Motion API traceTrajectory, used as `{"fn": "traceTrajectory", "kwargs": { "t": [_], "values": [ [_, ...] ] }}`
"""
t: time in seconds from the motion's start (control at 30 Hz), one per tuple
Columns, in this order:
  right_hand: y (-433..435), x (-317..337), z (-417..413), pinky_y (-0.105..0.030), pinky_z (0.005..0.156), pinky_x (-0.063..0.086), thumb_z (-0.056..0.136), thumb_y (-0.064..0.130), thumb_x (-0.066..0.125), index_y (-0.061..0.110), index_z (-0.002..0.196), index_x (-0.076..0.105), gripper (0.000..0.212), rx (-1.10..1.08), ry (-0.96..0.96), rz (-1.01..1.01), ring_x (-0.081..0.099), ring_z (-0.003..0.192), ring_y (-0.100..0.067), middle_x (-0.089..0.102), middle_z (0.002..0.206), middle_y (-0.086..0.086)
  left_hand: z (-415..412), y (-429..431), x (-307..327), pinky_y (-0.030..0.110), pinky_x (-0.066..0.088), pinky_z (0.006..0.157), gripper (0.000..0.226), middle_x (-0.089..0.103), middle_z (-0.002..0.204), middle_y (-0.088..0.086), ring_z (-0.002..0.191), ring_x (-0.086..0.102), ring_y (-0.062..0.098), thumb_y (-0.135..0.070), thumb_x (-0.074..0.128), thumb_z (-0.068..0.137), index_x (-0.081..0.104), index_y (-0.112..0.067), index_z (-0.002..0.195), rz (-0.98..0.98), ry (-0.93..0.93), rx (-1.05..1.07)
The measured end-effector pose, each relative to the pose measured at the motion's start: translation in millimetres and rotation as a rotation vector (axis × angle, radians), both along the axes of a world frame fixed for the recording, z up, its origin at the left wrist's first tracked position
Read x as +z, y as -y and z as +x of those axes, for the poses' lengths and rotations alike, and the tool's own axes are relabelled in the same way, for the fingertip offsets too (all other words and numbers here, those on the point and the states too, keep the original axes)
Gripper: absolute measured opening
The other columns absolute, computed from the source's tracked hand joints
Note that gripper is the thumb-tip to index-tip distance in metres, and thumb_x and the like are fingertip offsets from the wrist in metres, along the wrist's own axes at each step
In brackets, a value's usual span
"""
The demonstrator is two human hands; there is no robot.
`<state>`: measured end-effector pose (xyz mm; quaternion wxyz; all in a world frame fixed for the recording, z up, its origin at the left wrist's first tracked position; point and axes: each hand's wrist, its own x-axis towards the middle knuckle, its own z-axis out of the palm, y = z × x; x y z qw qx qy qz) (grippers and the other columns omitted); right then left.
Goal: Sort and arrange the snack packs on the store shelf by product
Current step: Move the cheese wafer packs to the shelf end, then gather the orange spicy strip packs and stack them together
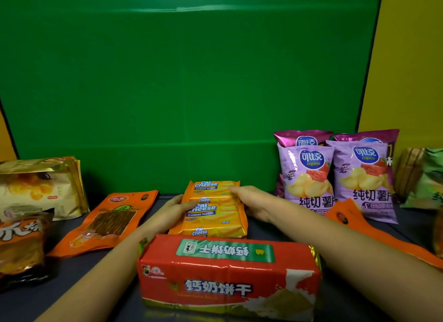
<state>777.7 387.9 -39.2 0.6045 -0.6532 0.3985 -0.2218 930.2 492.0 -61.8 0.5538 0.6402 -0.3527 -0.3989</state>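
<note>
Cal Cheese wafer packs (213,209) sit dead centre on the shelf (72,273), stacked and overlapping. Our hands are apart, one on each side. Left hand (176,208) is at the stack's 9 o'clock edge, thumb over the top, pinching it. Right hand (255,203) is at 3 o'clock, fingers fairly straight along edge and top, pressing in. We can't tell whether its thumb hooks under. We read this as squaring the stack into one block per product.

Room: the red biscuit pack (227,271) sits tight against the stack at 6 o'clock, so no pulling back. Purple chip bags (335,178) stand upright at 2 o'clock, near the right hand. Orange pouches (107,221) lie flat at 9 o'clock. More orange packs (359,223) lie under the right forearm at 4 o'clock. The open lane is 11 to 12 o'clock, bare shelf up to the green backdrop (167,82). We'd push the stack there. Risk: slick wrappers sliding off each other.
</note>
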Motion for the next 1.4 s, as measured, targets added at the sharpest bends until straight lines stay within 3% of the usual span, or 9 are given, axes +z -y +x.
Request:
{"fn": "traceTrajectory", "kwargs": {
  "t": [0.17,0.3,0.37,0.57,0.73,0.87,1.07,1.23,1.4],
  "values": [
    [-8.5,9.2,-9.5,-0.023,0.076,0.044,0.096,0.023,0.040,0.015,0.078,0.058,0.027,0.028,0.005,-0.069,0.058,0.077,-0.014,0.062,0.082,-0.003,-7.5,-7.1,8.8,0.023,0.054,0.055,0.027,0.071,0.082,0.002,0.061,0.069,0.014,-0.013,0.051,0.092,0.049,-0.011,0.119,0.006,0.069,0.004],
    [-23.1,33.5,-44.6,-0.033,0.099,0.038,0.095,0.016,0.044,0.000,0.109,0.058,0.025,0.072,-0.021,-0.278,0.053,0.113,-0.025,0.061,0.114,-0.016,-0.8,-20.5,21.6,0.031,0.037,0.096,0.046,0.049,0.137,0.016,0.119,0.050,0.025,-0.019,0.053,0.092,0.043,-0.001,0.133,-0.071,0.323,0.196],
    [-34.1,49.5,-71.7,-0.032,0.106,0.036,0.095,0.010,0.042,0.004,0.127,0.051,0.034,0.081,0.001,-0.381,0.046,0.127,-0.023,0.051,0.134,-0.011,-5.5,-36.3,34.9,0.026,0.043,0.087,0.026,0.056,0.128,0.018,0.102,0.057,0.021,-0.015,0.052,0.092,0.056,-0.004,0.116,-0.185,0.385,0.200],
    [-52.9,76.3,-163.3,-0.024,0.092,0.047,0.096,0.012,0.044,0.017,0.103,0.061,0.020,0.118,0.009,-0.594,0.060,0.095,-0.010,0.063,0.103,0.003,-45.6,-85.1,80.6,0.009,0.042,0.053,0.021,0.067,0.067,-0.009,0.049,0.052,-0.002,-0.013,0.049,0.093,0.060,-0.015,0.074,-0.447,0.565,0.167],
    [-40.7,69.8,-230.7,-0.026,0.087,0.048,0.091,0.017,0.054,0.017,0.101,0.063,0.014,0.082,-0.205,-0.714,0.061,0.096,-0.016,0.065,0.099,0.003,-101.7,-108.6,104.8,0.015,0.041,0.049,0.028,0.062,0.055,-0.006,0.050,0.048,0.003,-0.029,0.055,0.088,0.062,-0.015,0.065,-0.595,0.675,0.078],
    [-27.2,53.1,-275.0,-0.006,0.075,0.041,0.086,0.022,0.062,0.015,0.103,0.065,0.019,0.076,-0.469,-0.818,0.058,0.093,-0.013,0.064,0.096,0.005,-163.3,-108.3,108.2,0.012,0.041,0.050,0.035,0.058,0.056,0.001,0.051,0.049,0.004,-0.052,0.054,0.067,0.067,-0.019,0.068,-0.567,0.695,-0.103],
    [-23.7,27.3,-325.7,-0.026,0.093,0.046,0.044,0.083,0.052,0.022,0.122,0.053,0.099,0.188,-0.665,-0.727,0.057,0.109,-0.012,0.059,0.121,0.004,-258.7,-82.0,81.0,0.011,0.037,0.049,0.028,0.058,0.051,-0.008,0.048,0.047,0.000,-0.035,0.059,0.085,0.061,-0.014,0.066,-0.437,0.679,-0.232],
    [-18.2,3.2,-346.5,-0.033,0.095,0.047,0.062,0.073,0.059,0.022,0.121,0.052,0.079,0.212,-0.682,-0.725,0.059,0.105,-0.015,0.061,0.119,0.003,-309.6,-59.2,27.3,0.022,0.037,0.054,0.041,0.058,0.057,-0.009,0.055,0.048,0.004,-0.049,0.047,0.081,0.063,-0.012,0.072,-0.214,0.914,-0.200],
    [-11.1,-14.6,-350.7,-0.039,0.092,0.048,0.048,0.086,0.055,0.025,0.109,0.055,0.087,0.220,-0.647,-0.791,0.059,0.103,-0.020,0.063,0.111,0.001,-334.2,-57.7,-23.1,0.029,0.038,0.077,0.033,0.059,0.092,-0.004,0.096,0.056,0.018,-0.043,0.038,0.090,0.059,-0.018,0.092,-0.109,1.203,0.045]
  ]
}}
